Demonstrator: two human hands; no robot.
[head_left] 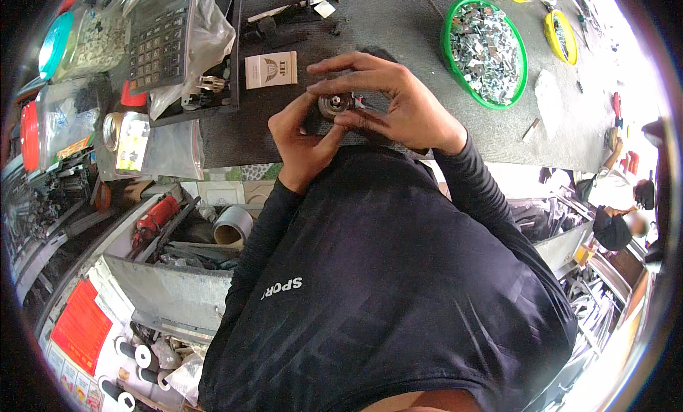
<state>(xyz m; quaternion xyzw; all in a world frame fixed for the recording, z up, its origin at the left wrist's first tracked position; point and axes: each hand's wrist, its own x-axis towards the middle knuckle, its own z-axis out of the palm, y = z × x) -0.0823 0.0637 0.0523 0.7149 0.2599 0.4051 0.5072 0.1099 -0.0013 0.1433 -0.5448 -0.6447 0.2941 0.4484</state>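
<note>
Both hands meet over the dark work surface (263,127), close to my body. Between them is a small round dark metal part (336,104) with a bright centre. My left hand (304,140) is closed at its left side, thumb and fingers pressed toward it. From the right, my right hand (402,102) curls round it, with the thumb at its near edge and the fingers arching over its far side. Fingers hide much of the part, so its exact kind cannot be made out. A small white carton (271,70) lies just beyond my left hand.
At the right stand a green basket (446,45) of small metal pieces and a yellow basket (573,53). A tray (236,63) holding a calculator (160,45) and plastic bags is at the left, near lidded jars (53,49). Another person (612,191) is at the far right.
</note>
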